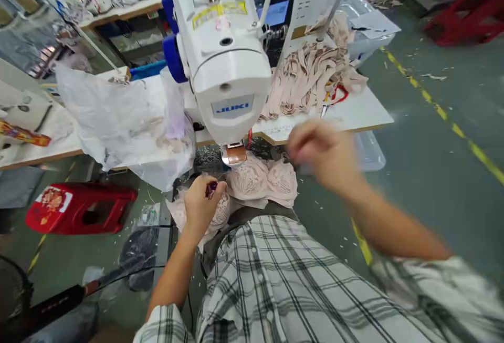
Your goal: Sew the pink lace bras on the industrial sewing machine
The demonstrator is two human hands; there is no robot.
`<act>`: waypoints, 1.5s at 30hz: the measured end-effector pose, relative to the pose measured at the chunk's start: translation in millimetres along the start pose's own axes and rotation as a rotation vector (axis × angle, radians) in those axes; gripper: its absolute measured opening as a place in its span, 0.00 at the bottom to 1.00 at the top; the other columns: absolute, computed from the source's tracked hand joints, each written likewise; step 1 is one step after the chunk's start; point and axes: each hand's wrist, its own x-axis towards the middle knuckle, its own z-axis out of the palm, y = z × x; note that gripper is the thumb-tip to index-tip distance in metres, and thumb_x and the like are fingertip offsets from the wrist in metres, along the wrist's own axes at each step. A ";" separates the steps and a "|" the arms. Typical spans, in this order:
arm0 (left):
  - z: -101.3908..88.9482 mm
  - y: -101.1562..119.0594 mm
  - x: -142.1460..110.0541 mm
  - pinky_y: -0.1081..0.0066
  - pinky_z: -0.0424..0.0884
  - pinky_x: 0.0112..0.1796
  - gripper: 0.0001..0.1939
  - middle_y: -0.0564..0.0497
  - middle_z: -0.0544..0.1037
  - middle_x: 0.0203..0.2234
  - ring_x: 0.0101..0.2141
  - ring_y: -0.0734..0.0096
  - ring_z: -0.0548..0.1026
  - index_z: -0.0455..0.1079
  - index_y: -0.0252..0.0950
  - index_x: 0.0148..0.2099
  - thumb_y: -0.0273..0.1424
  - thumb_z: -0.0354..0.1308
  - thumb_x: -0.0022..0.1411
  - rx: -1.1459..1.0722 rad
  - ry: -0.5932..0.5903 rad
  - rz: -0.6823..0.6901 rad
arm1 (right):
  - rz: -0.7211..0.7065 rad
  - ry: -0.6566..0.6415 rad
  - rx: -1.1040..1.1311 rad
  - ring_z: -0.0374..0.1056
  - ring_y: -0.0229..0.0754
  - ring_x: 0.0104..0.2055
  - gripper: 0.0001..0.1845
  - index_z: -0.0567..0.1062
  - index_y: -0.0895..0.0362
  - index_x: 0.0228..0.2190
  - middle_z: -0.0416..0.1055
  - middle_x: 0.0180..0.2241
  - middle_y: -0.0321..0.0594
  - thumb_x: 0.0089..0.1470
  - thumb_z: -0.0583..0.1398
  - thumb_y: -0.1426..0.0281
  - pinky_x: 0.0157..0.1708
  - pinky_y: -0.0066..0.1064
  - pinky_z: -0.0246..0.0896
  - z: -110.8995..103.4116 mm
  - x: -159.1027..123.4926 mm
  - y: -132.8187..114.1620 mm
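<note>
Crowding left hand (200, 204) holding purple object (213, 186), lace cups (249, 179), sewing machine (231, 78), bag (132, 122)

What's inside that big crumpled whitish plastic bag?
Pale pinkish cloth seems to show through the crumpled whitish plastic bag, low on its right side. Cloudy folds hide the rest, so I can't tell what else.

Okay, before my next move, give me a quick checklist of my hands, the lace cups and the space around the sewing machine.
1. Left hand gripping the small purple item: ok.
2. Right hand empty: cannot tell, it's blurred.
3. Lace cups within reach: ok, they look close to your left hand.
4. Sewing machine screen lit: ok.
5. Plastic bag wholly on the table: not ok, it hangs over the front edge.
6. Floor free of scraps: not ok, bits are scattered about.
</note>
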 end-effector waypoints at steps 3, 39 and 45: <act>24.8 5.6 -16.2 0.68 0.63 0.32 0.13 0.49 0.76 0.27 0.29 0.65 0.72 0.75 0.38 0.37 0.42 0.59 0.65 0.048 -0.093 0.061 | 0.247 -0.131 0.442 0.71 0.42 0.33 0.24 0.74 0.54 0.40 0.76 0.36 0.43 0.53 0.65 0.48 0.35 0.37 0.70 66.3 -66.4 46.0; 112.8 23.3 -29.5 0.59 0.67 0.61 0.25 0.43 0.72 0.61 0.62 0.61 0.70 0.64 0.44 0.60 0.40 0.64 0.64 -1.037 -0.186 -0.466 | 0.446 0.274 0.998 0.72 0.40 0.44 0.15 0.76 0.53 0.38 0.75 0.41 0.38 0.51 0.70 0.61 0.51 0.33 0.67 136.4 -77.0 104.5; 114.0 22.9 -35.5 0.65 0.75 0.52 0.20 0.43 0.79 0.51 0.52 0.62 0.78 0.73 0.37 0.55 0.43 0.62 0.66 -0.746 -0.009 -0.468 | 0.384 0.395 0.756 0.74 0.41 0.41 0.11 0.79 0.55 0.35 0.78 0.37 0.40 0.56 0.66 0.60 0.44 0.33 0.69 134.2 -81.3 109.7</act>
